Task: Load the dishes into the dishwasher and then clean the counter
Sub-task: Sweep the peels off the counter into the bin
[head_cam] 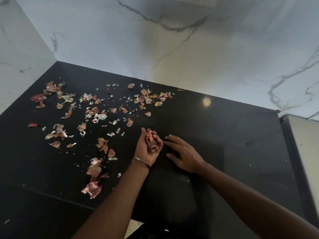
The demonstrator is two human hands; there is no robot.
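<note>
Pink and white onion and garlic peels (pixel 89 116) lie scattered over the left half of the black counter (pixel 233 135). My left hand (pixel 146 149) is turned palm up with its fingers curled round a bunch of gathered peels (pixel 151 140); a thin bracelet circles its wrist. My right hand (pixel 183 152) lies just to its right, palm down with fingers spread, resting on the counter and holding nothing.
White marble walls (pixel 172 49) close the counter at the back and left, forming a corner. A larger clump of peels (pixel 93 187) sits near the front edge. A pale surface (pixel 307 145) borders the counter on the right.
</note>
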